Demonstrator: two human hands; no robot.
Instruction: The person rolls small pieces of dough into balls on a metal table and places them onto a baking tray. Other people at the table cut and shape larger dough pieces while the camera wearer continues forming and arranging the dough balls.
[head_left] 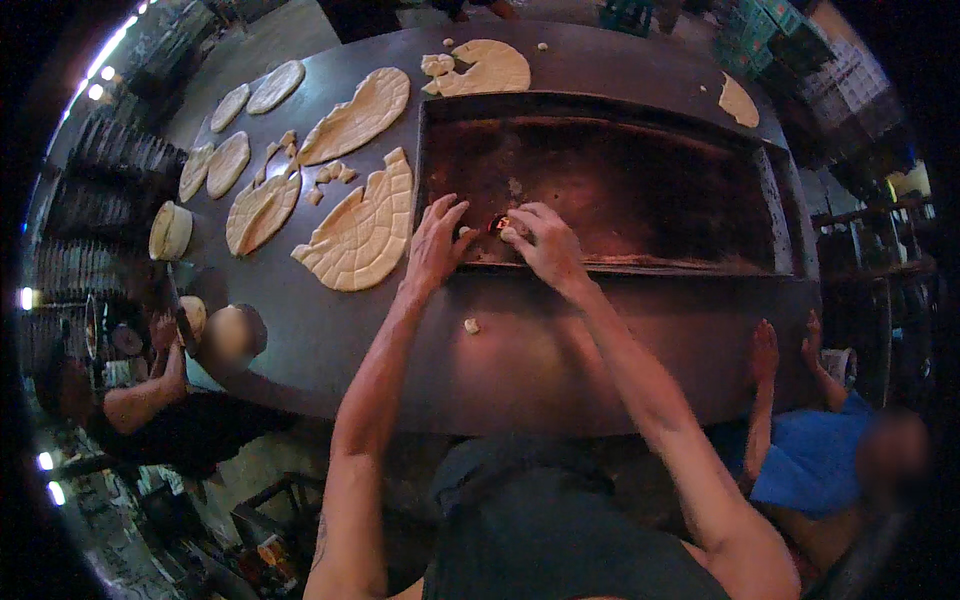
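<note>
At frame centre, over the baking tray (650, 190), the right hand (547, 243) pinches a dough lump (509, 235) between its fingers; the left hand's (434, 240) hold I can't tell. A slack pinch could drop it.

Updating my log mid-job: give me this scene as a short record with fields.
Left hand: at the tray's near left part
Right hand: beside it, fingertips at a small pale piece; grip unclear
Tray: dark, rectangular, on the table
Dough sheets: flat, several scored, mostly left of the tray
Loose piece: on the table's near side
People: person in dark clothing, left; person in blue, right
</note>
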